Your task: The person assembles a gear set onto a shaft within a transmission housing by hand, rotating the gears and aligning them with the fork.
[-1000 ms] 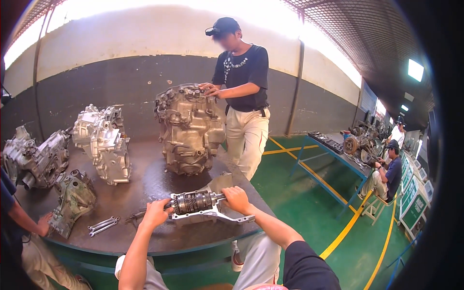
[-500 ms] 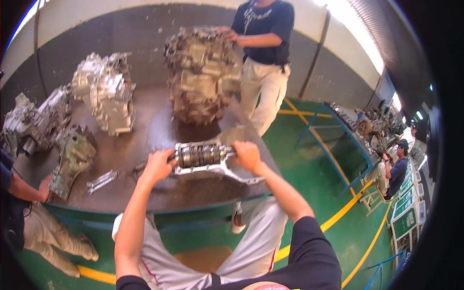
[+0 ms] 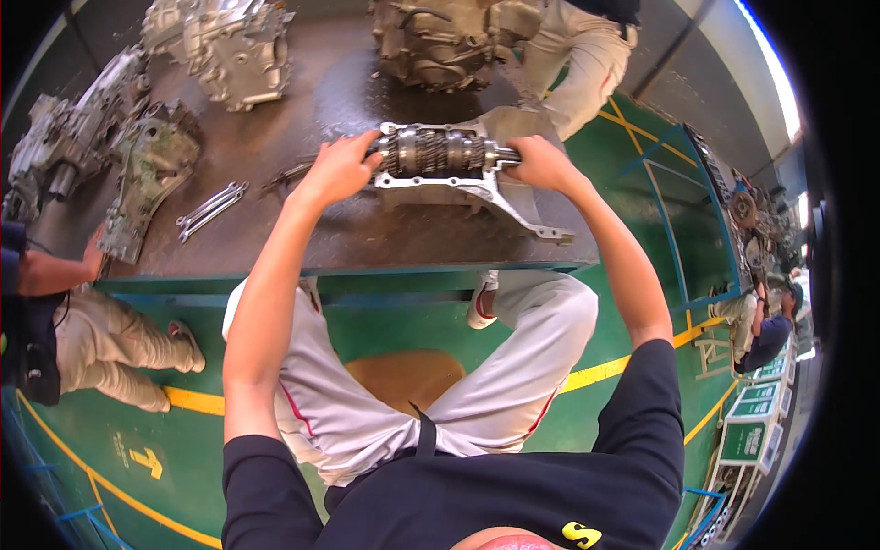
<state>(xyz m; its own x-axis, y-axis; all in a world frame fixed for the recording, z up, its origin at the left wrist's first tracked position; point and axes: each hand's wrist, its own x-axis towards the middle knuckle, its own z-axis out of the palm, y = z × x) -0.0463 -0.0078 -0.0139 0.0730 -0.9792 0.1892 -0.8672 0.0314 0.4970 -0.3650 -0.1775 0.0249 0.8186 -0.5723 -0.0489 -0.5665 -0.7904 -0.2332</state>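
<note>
A gear shaft [image 3: 435,152] with several toothed gears lies lengthwise in an open metal transmission housing [image 3: 423,182] near the table's front edge. Its left end is in the closed fingers of my left hand [image 3: 343,170]. My right hand [image 3: 543,163] is closed round the bare shaft end on the right, above the housing's flared bell part. The fingertips of both hands are partly hidden behind the shaft ends. Left of my left hand, some silver wrenches [image 3: 212,211] lie side by side on the tabletop.
The dark metal table [image 3: 321,240] carries a large gearbox [image 3: 435,46], a silver gearbox case [image 3: 240,55] and a greenish housing [image 3: 151,170]. One co-worker's hand [image 3: 94,254] touches the greenish housing. Another person's legs [image 3: 587,69] stand at the far right corner.
My view has tilted downward, so the table and housing sit higher in the picture and more of my body shows. Both hands stay on the shaft ends.
</note>
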